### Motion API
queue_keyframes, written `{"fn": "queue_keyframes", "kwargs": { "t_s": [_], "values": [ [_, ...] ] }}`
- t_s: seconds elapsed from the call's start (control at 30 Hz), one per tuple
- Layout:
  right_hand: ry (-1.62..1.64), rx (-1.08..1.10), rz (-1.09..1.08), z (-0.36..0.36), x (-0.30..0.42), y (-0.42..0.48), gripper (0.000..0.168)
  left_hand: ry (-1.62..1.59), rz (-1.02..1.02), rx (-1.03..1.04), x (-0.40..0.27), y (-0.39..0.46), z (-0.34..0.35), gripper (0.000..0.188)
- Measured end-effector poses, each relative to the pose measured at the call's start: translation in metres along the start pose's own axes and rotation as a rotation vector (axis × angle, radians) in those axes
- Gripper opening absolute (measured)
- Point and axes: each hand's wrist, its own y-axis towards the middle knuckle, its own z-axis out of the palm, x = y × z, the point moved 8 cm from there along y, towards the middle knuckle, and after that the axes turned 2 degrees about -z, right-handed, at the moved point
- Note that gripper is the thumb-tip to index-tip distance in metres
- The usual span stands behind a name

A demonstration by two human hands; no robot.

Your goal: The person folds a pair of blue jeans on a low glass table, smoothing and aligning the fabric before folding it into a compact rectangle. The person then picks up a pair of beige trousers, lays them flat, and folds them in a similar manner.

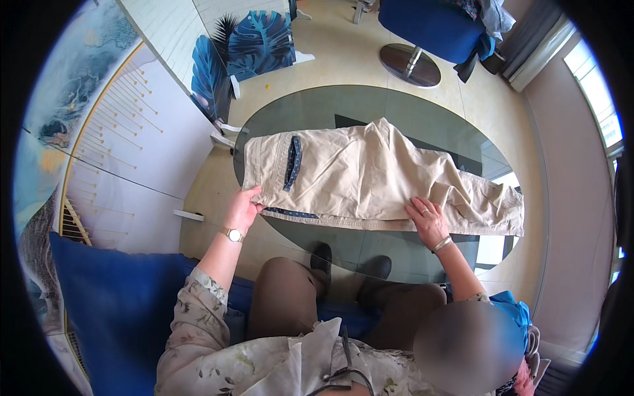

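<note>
A pair of beige trousers [342,173], folded lengthwise, lies across an oval glass table [307,111]. Its waistband is at the left, with a pocket trimmed in dark blue patterned cloth [293,163]; the legs reach the table's right edge and are wrinkled there. My left hand [243,208] pinches the near corner of the waistband between thumb and fingers. On the near edge of the legs, around the middle, my right hand [429,222] rests with its fingers on the cloth; whether it grips the fabric is not clear.
A blue cushion or seat back [124,307] stands at my left. Beyond the table is a blue chair [428,27] on a round metal base, with clothes on it. Panels with leaf pictures [260,42] stand at the back left. Blue and pink cloths [512,312] lie at my right.
</note>
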Motion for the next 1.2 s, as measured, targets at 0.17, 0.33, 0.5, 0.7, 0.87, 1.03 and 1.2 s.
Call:
{"fn": "queue_keyframes", "kwargs": {
  "t_s": [0.17,0.33,0.5,0.7,0.87,1.03,1.2],
  "values": [
    [0.014,-0.293,0.102,-0.079,-0.008,0.034,0.034,-0.05,0.207,0.145,-0.064,-0.04,0.049,0.027],
    [0.099,-0.154,0.108,-0.034,-0.015,0.007,0.028,0.119,0.107,0.089,-0.022,-0.032,0.0,0.03],
    [0.053,-0.09,0.193,-0.003,-0.009,-0.016,0.022,0.271,0.06,0.062,-0.018,-0.029,0.005,0.023],
    [0.064,-0.215,0.115,-0.03,0.004,-0.002,0.016,0.607,0.307,-0.131,-0.031,-0.021,-0.007,0.015],
    [0.078,-0.117,0.119,-0.008,0.004,-0.016,0.015,0.686,0.657,-0.241,-0.044,-0.039,0.011,0.024],
    [0.206,-0.234,0.248,-0.016,-0.006,-0.017,0.014,0.763,0.343,-0.149,-0.038,-0.035,0.004,0.024],
    [0.207,-0.245,0.224,-0.02,-0.002,-0.019,0.015,0.605,0.025,-0.082,-0.026,-0.028,-0.02,0.021]
  ]
}}
